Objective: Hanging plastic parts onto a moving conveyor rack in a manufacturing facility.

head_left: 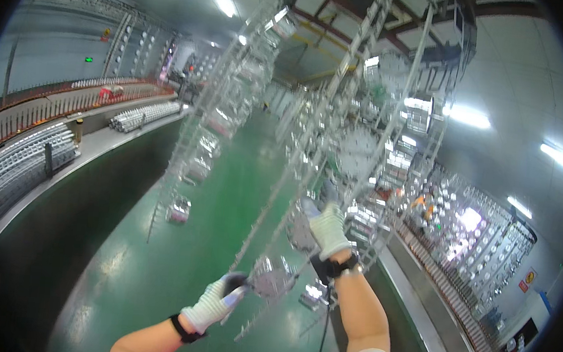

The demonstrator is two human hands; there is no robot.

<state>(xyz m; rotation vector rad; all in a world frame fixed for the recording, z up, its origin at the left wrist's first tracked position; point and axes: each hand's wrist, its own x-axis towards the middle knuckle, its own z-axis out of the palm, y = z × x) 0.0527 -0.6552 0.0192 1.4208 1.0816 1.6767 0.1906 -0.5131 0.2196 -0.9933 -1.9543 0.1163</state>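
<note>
Long metal hanging racks [349, 69] with short prongs come down in front of me, carrying several shiny silver parts. My left hand [215, 304], in a white knit glove with dark grey fingertips, is closed at the lower end of a rack rod. Its fingers are beside a round shiny part [272, 278]; what they grip is hidden. Higher up, my right hand [329, 227], gloved alike, reaches among the hanging parts beside another round part [302, 229]. Its fingers are blurred and partly covered. Black bands circle both wrists.
Another loaded rack [223, 115] hangs to the left. Along the left wall, a long bench [92, 144] bears stacked silver rods [21, 162]. A second bench [425, 320] runs along the right, near more hanging parts [481, 245]. The floor [141, 284] is green. A thin black cable [323, 331] hangs from my right wrist.
</note>
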